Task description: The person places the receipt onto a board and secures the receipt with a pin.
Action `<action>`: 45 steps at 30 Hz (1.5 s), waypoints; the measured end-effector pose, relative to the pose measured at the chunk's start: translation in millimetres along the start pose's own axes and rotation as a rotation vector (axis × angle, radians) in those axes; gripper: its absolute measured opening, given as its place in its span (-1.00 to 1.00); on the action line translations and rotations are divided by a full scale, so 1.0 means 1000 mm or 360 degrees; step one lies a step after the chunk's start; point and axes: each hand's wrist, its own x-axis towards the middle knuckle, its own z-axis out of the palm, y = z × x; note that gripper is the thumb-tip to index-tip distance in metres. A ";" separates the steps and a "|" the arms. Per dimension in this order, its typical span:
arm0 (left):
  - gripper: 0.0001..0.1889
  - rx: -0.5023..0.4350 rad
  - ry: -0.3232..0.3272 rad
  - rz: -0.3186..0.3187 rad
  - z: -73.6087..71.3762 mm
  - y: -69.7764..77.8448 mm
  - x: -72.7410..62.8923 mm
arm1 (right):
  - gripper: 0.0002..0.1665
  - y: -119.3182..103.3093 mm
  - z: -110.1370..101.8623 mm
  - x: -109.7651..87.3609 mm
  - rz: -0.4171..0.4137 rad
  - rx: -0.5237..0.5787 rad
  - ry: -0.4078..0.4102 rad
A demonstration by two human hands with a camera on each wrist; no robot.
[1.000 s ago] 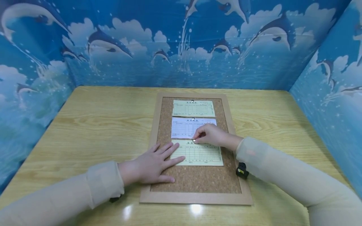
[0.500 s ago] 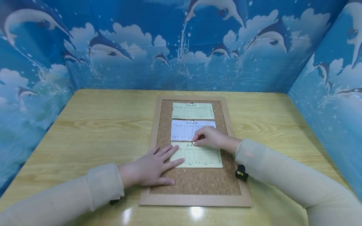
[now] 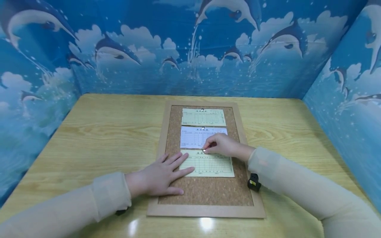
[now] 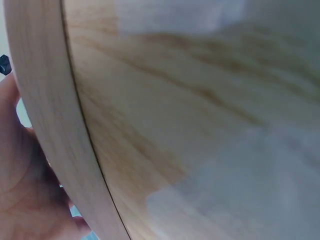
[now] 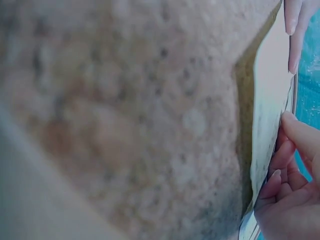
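Note:
A framed cork board [image 3: 208,193] lies on the table with three printed paper slips in a column. My left hand [image 3: 162,177] rests on its left side, fingers spread, fingertips on the lowest slip, a pale yellow-green one [image 3: 212,168]. At that slip's top edge my right hand [image 3: 224,145] pinches a small shiny pin [image 3: 203,150] between thumb and curled finger. The right wrist view shows the slip's near edge [image 5: 267,95] raised off the cork beside the right hand [image 5: 295,185]. In the left wrist view, the board's frame partly hides the left hand [image 4: 25,175].
A white slip [image 3: 191,138] and a pale green slip [image 3: 203,118] sit farther up the board, each with a shiny pin at its top edge. The wood-grain table [image 3: 119,132] extends around the board. Dolphin-print cloth [image 3: 134,76] stands behind and at both sides.
The head view has shifted slightly, so the whole scene sits a little lower. Both hands keep their places on the board, the right still pinching the pin.

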 end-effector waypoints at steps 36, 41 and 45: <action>-0.27 0.0016 0.0044 0.0007 0.002 -0.001 0.001 | -0.94 -0.001 -0.001 -0.002 -0.0043 -0.0057 0.0035; -0.27 0.0012 0.0048 0.0007 0.002 -0.001 0.001 | -0.92 -0.001 -0.001 -0.002 -0.0072 -0.0092 0.0036; -0.27 0.0012 0.0040 0.0007 0.002 0.000 0.001 | -0.92 0.000 0.000 -0.001 -0.0070 -0.0101 0.0034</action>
